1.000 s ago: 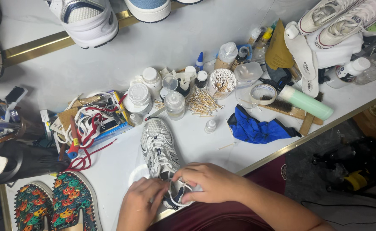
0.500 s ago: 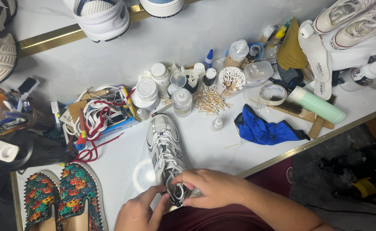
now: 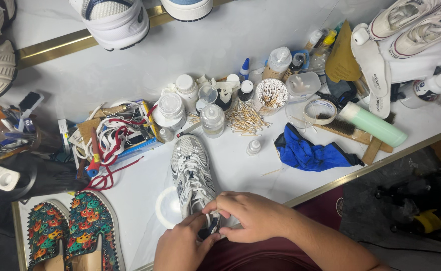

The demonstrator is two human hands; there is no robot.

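The heel end of a grey-and-white sneaker point(image 3: 193, 175) is gripped by the left hand point(image 3: 180, 246) and the right hand point(image 3: 253, 216), fingers closed around its collar. The toe is pointed away from both hands. A blue cloth point(image 3: 308, 153) is seen beyond the right hand.

A grey-and-white mesh sneaker point(image 3: 193, 173), a blue cloth point(image 3: 308, 153), multicoloured patterned slip-ons point(image 3: 72, 233), red laces point(image 3: 111, 150).
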